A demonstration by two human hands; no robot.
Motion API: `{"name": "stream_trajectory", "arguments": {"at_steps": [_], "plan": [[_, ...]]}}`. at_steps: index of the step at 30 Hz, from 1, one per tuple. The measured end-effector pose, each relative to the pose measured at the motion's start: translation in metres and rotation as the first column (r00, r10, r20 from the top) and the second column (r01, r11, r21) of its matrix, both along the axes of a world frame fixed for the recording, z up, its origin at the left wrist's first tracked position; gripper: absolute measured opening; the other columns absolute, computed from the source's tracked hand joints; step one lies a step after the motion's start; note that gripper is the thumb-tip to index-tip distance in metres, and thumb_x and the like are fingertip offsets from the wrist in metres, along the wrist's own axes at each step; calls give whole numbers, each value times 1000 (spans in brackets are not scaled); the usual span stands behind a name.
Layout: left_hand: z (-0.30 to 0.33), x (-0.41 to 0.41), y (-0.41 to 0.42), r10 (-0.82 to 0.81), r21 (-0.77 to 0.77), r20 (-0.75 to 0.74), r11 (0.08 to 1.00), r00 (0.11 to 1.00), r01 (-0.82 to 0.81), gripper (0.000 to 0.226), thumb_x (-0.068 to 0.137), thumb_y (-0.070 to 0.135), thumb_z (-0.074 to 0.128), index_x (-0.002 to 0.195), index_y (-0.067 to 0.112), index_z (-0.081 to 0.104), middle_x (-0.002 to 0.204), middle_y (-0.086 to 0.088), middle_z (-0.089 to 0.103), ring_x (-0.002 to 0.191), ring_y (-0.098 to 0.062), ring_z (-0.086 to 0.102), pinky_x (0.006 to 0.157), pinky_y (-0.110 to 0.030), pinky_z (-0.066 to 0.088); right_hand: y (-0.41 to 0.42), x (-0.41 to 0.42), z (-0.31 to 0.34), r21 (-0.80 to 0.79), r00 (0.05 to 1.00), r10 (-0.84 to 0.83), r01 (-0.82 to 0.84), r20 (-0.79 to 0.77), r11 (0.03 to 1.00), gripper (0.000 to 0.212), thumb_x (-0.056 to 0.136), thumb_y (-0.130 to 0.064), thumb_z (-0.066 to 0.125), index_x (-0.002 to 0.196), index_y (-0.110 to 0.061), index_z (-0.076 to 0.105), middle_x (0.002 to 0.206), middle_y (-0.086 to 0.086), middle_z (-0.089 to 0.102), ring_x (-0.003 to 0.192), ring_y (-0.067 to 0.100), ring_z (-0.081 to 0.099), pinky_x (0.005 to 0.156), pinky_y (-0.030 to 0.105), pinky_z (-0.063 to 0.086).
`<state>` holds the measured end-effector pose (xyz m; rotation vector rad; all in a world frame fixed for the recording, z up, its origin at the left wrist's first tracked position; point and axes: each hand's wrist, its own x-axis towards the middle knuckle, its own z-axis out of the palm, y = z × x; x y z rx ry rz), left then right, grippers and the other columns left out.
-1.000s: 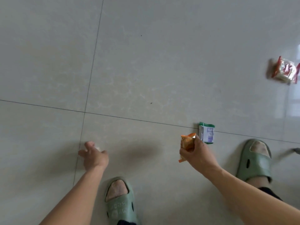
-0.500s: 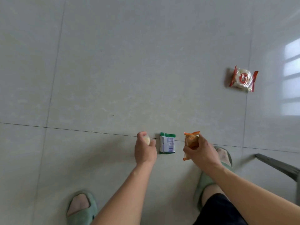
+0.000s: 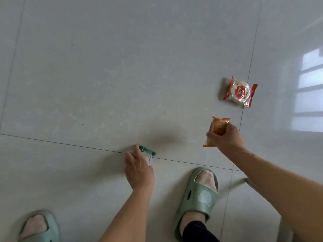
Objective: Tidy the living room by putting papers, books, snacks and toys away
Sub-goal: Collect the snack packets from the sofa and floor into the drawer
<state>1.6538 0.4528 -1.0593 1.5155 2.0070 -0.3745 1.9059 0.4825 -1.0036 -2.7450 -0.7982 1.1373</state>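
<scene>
Head view: person bent over a pale tiled floor (image 3: pixel 104 75). Left hand (image 3: pixel 139 169) covers a green-edged snack packet (image 3: pixel 147 151) lying on a tile seam; fingers curl over it, only its far edge and one side show. Cannot tell whether the grip has closed on it. Right hand (image 3: pixel 225 137) is clenched around an orange snack packet (image 3: pixel 218 127), held off the floor. A red-and-clear wrapped snack (image 3: pixel 240 91) lies on the floor just beyond the right hand, apart from it. Judgement: step in hand is picking up the green packet. To do it well, pinch the crimped edge, lift straight; thin film may slip on glossy tile. Green slippers (image 3: pixel 197 198) stand close behind
</scene>
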Motion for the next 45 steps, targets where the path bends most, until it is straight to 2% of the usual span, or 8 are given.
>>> {"name": "stream_trajectory", "arguments": {"at_steps": [4,10,17,22,26,34,40,45], "plan": [[-4,-1,9,47,19,28,999,999,-48,64,78,11,73,134,13,43,120,-14,47,113,-32,44,83,-36,45,16,9,-9,3,1000,3,-3,-22,1000,36,76,-34,72,103,-15,58,90,4,65,82,24,61,78,42,54],[1,20,50,-29,-52,182,998,983,39,80,82,17,69,147,33,25,122,-8,37,114,-27,43,82,-33,46,32,29,-21,-23,997,-58,57,-44,998,38,75,-34,71,106,-14,58,94,7,66,85,25,63,80,45,55],[5,76,104,140,-82,461,990,876,-115,54,73,18,73,121,20,50,108,-1,39,88,-19,45,71,-22,34,98,103,-23,-141,922,192,-152,336,978,64,85,-48,56,126,0,45,130,17,41,124,35,35,99,47,37],[4,104,125,223,-157,571,974,790,-161,54,70,25,73,118,23,51,112,-6,45,89,-24,54,73,-28,48,116,125,-46,-123,964,241,-227,115,966,68,88,-34,55,147,-27,21,148,12,21,127,45,33,107,43,31],[9,111,128,366,-263,597,930,713,-257,57,58,35,67,112,27,52,116,-7,54,86,-22,60,65,-27,52,108,109,-50,-142,943,316,-300,109,943,83,74,-19,73,142,-27,27,139,15,28,124,38,35,106,43,30],[40,101,115,566,-425,533,822,629,-379,35,79,15,66,108,25,49,95,15,48,70,-1,47,54,-19,36,58,68,-43,-171,923,370,-350,108,921,66,71,-44,72,123,-19,41,109,10,44,104,38,47,83,41,45],[78,67,118,587,-414,509,808,629,-419,33,80,16,66,105,28,47,86,17,47,68,1,46,49,-16,36,44,-1,-5,98,983,128,-116,-133,988,47,66,-31,76,102,-25,46,98,4,49,73,12,50,64,26,40],[123,25,136,511,-333,559,860,653,-387,35,78,14,67,106,26,49,86,17,49,70,-2,49,54,-21,38,47,-66,38,247,955,-22,98,-295,964,39,66,-31,75,96,-24,51,87,3,57,70,16,53,57,26,44]]}}
